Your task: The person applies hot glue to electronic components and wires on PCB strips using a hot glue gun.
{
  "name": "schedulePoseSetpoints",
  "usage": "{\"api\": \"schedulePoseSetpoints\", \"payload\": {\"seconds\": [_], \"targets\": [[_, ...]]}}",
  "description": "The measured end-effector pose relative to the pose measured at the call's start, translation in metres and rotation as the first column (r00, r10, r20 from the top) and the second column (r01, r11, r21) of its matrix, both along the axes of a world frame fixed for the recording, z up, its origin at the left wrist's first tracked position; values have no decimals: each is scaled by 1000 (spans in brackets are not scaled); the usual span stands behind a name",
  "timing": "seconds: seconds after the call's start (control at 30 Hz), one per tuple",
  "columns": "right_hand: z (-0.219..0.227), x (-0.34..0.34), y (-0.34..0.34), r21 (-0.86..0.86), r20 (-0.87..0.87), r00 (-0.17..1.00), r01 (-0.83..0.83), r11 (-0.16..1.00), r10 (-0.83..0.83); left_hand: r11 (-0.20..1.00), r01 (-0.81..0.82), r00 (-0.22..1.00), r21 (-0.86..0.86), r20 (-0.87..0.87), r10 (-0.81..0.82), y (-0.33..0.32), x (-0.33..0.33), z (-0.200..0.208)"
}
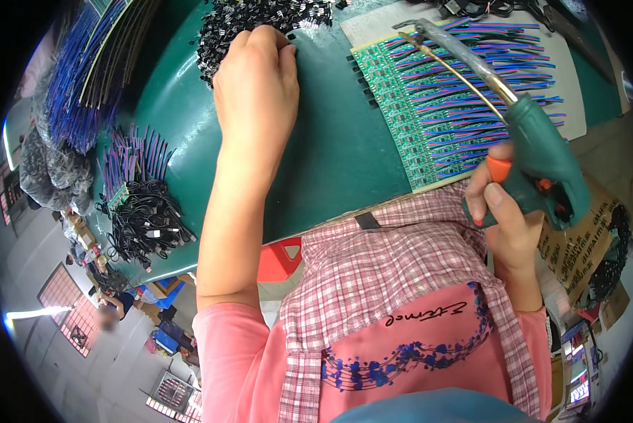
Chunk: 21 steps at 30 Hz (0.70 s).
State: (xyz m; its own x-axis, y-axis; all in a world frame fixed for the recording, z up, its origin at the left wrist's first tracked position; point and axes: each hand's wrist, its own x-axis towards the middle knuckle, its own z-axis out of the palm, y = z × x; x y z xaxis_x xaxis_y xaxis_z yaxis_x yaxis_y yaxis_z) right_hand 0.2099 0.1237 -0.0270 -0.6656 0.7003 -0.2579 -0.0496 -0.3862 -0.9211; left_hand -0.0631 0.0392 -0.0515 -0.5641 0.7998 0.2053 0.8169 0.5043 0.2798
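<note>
My left hand reaches to the near edge of a heap of small black connectors. Its fingers are curled together with the tips turned down, and what they pinch is hidden; a small black piece shows beside the thumb. In my right hand is a green soldering gun with an orange trigger, its metal barrel pointing up and left. Below the barrel lies a panel of green circuit boards with rows of red, blue and black wires. Several black connectors stick out from the panel's left edge.
The panel rests on a pale board on the green table. Wire bundles and coiled black cables lie at the left. A red stool stands under the table; a brown carton sits at right. Another person is far left.
</note>
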Motion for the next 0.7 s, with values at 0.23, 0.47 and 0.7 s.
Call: {"api": "schedulePoseSetpoints", "payload": {"seconds": [0.23, 0.47, 0.7], "targets": [[14, -7, 1, 20, 97, 991, -96, 995, 94, 975, -162, 892, 151, 445, 79, -5, 7, 19], [6, -29, 0, 191, 236, 930, -328, 925, 281, 960, -267, 2, 85, 996, -88, -23, 89, 47], [7, -29, -6, 270, 281, 928, -323, 907, 246, 975, 70, 367, 210, 903, -221, -31, 100, 41]]}}
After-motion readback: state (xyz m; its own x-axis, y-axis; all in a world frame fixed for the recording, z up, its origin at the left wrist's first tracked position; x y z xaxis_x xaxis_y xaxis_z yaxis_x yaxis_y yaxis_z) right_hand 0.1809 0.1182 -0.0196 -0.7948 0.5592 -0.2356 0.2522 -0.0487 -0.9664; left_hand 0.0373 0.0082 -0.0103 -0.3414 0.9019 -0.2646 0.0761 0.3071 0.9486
